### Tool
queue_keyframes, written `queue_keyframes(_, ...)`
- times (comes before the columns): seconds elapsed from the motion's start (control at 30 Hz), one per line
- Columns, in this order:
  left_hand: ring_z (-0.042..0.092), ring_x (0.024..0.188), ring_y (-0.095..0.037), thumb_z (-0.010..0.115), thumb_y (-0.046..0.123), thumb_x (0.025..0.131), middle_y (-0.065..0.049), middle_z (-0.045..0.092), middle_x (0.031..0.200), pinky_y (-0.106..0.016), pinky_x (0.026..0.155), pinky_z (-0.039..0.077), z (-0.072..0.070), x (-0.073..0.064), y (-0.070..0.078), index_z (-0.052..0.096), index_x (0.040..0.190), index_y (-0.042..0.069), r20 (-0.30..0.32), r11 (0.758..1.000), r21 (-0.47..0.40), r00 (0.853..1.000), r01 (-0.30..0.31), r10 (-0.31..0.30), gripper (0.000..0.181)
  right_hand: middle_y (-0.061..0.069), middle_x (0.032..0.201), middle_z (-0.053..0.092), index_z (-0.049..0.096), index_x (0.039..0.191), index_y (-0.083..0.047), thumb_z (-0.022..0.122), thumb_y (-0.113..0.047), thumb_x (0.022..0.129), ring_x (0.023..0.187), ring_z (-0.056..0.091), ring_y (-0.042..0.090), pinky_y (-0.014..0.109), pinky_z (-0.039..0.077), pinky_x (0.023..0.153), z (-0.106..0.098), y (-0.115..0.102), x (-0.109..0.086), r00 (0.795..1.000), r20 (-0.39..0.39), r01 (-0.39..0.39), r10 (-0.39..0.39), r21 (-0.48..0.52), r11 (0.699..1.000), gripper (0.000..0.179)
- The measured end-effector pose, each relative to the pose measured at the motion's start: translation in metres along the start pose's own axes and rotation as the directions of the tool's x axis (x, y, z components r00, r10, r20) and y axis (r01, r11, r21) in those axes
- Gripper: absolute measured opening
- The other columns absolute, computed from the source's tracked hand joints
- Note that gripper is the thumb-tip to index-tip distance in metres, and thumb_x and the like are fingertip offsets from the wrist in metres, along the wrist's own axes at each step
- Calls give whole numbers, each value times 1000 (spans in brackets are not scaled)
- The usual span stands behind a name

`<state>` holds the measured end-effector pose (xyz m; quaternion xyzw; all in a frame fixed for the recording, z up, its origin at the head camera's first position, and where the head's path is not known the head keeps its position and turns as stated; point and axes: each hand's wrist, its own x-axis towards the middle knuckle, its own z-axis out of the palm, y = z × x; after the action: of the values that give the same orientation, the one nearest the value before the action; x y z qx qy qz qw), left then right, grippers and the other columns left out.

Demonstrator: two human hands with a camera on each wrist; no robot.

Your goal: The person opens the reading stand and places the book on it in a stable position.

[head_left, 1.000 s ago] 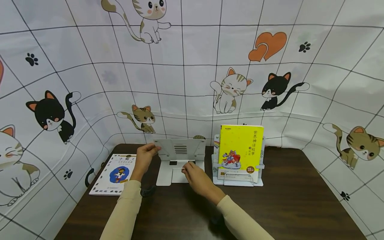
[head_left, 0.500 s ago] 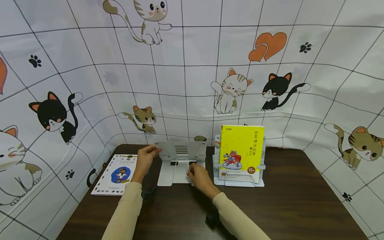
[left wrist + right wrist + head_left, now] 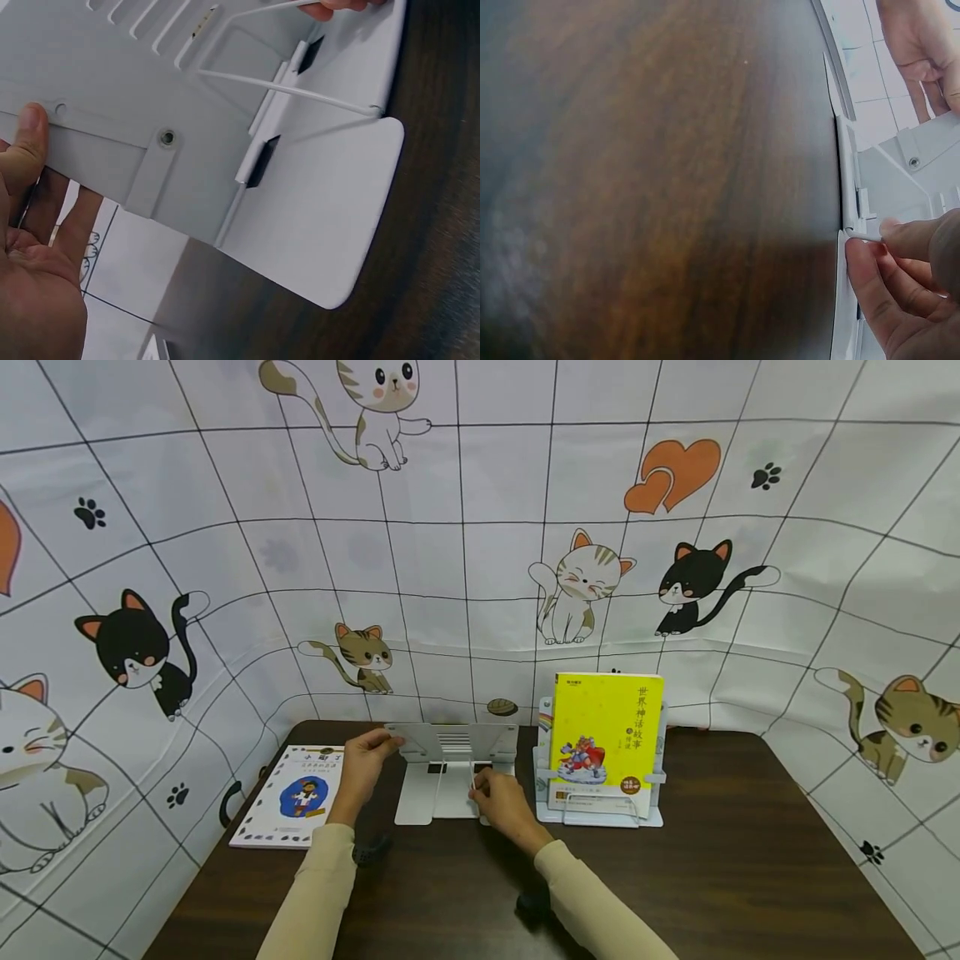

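Observation:
A white metal book stand (image 3: 416, 802) stands at the table's far side, its slotted back plate (image 3: 90, 67) raised at an angle from the flat base (image 3: 315, 202). My left hand (image 3: 363, 768) holds the back plate's left edge, with the thumb on the face towards me and the fingers behind. A thin wire support (image 3: 292, 91) rises from the base's front edge and leans towards the back plate. Close to its lower right end, my right hand (image 3: 504, 806) pinches this wire between thumb and fingers, low over the base.
Right of the stand, a yellow book (image 3: 606, 735) rests upright on a second book stand (image 3: 543, 802). A white book (image 3: 288, 814) lies flat at the left. Behind the dark wooden table (image 3: 712, 877) hangs a cat-print cloth (image 3: 495, 560).
The wire support has swung up from the base towards the back plate, with my right hand on it. The back plate's top edge has tipped lower, away from me; my left hand keeps its hold.

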<state>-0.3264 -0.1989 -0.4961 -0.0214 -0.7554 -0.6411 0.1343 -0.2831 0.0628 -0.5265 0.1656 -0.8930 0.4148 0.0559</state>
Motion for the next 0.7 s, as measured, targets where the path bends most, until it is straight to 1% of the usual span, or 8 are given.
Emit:
queue_keyframes(0.07, 69, 93, -3, 75, 5, 99, 1, 81, 98, -21, 87, 55, 0, -1, -6, 81, 104, -4, -9, 1000, -19, 1000, -21, 21, 11, 10, 94, 75, 70, 102, 0, 73, -3, 99, 77, 65, 12, 24, 52, 63, -1, -1, 0, 1000, 3, -2, 2, -1, 1000, 5)
queue_keyframes(0.13, 69, 91, -4, 75, 2, 99, 2, 81, 94, -25, 86, 57, 1, -4, -7, 80, 100, -4, -17, 999, -34, 999, -29, 28, 8, 10, 94, 75, 70, 101, 0, 73, -4, 99, 77, 65, 12, 24, 52, 63, -1, -1, -1, 1000, 2, -2, 2, -1, 1000, 5)
queue_keyframes(0.27, 69, 90, -6, 75, 2, 98, -3, 81, 95, -32, 88, 58, 2, -7, -7, 82, 95, 3, -20, 998, -42, 999, -46, 45, 8, 9, 95, 76, 70, 102, -1, 72, -4, 99, 78, 66, 13, 24, 53, 64, -3, -1, -1, 1000, -1, -3, 3, -3, 1000, 5)
queue_keyframes(0.3, 69, 90, -6, 75, 2, 98, -4, 81, 96, -32, 88, 58, 3, -7, -7, 82, 95, 3, -20, 997, -51, 999, -50, 49, 8, 9, 95, 76, 70, 102, -1, 72, -4, 99, 78, 66, 12, 24, 53, 65, -3, -1, -1, 1000, -4, -3, 3, -4, 1000, 5)
queue_keyframes(0.37, 69, 91, -5, 75, 3, 98, -1, 80, 95, -28, 88, 58, 3, -8, -8, 82, 97, 2, -16, 997, -61, 999, -50, 49, 6, 10, 95, 76, 71, 103, 0, 72, -4, 99, 78, 67, 13, 24, 53, 65, -4, -2, -1, 1000, -7, -3, 3, 0, 1000, 5)
queue_keyframes(0.53, 68, 92, -2, 76, 5, 99, 12, 77, 93, -20, 86, 55, 6, -10, -11, 79, 107, -6, -36, 998, -59, 999, -25, 23, 14, 14, 94, 77, 70, 106, 4, 71, -2, 99, 77, 70, 17, 26, 55, 64, -7, -4, -7, 1000, -19, 3, -3, 26, 1000, 9)
queue_keyframes(0.6, 68, 91, -2, 75, 5, 99, 12, 77, 92, -20, 85, 54, 7, -11, -12, 79, 107, -7, -55, 998, -50, 998, -31, 29, 15, 15, 95, 77, 69, 108, 5, 71, -2, 100, 81, 73, 21, 29, 58, 68, -10, -5, -10, 999, -41, 18, -16, 39, 999, 11)
queue_keyframes(0.7, 67, 90, -2, 75, 6, 99, 11, 76, 91, -19, 84, 55, 8, -14, -12, 77, 106, -7, -74, 997, -41, 995, -63, 60, 15, 16, 99, 77, 69, 111, 5, 70, -2, 100, 88, 75, 27, 34, 62, 76, -18, -8, -13, 995, -92, 51, -43, 81, 995, 13)
